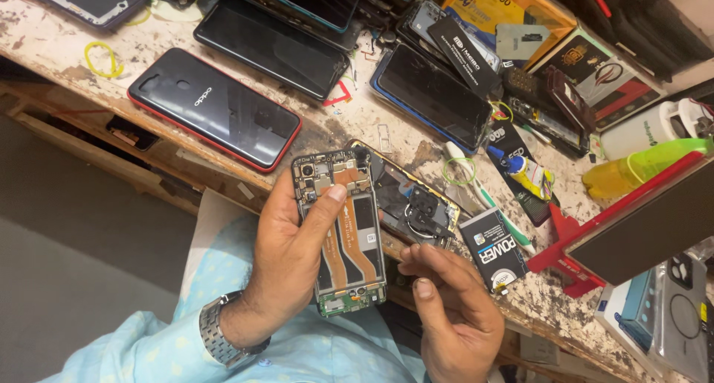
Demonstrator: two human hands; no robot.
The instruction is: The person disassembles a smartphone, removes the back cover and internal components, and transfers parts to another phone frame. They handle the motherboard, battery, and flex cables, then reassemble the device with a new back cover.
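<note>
Near the lower middle of the frame, the left hand (286,260) is gripping an opened phone (341,230) with its circuit boards and orange ribbon cables showing, fingers wrapping its edge and thumb pressing on top. The right hand (454,309) is hovering just beside it, fingers curled loosely, holding nothing. A removed back cover (416,204) is lying behind on the table (44,44).

There is one camera, worn on the person's head. It looks down and a little forward, close to both hands, over the edge of the worn workbench (67,52). No other view shares it.
</note>
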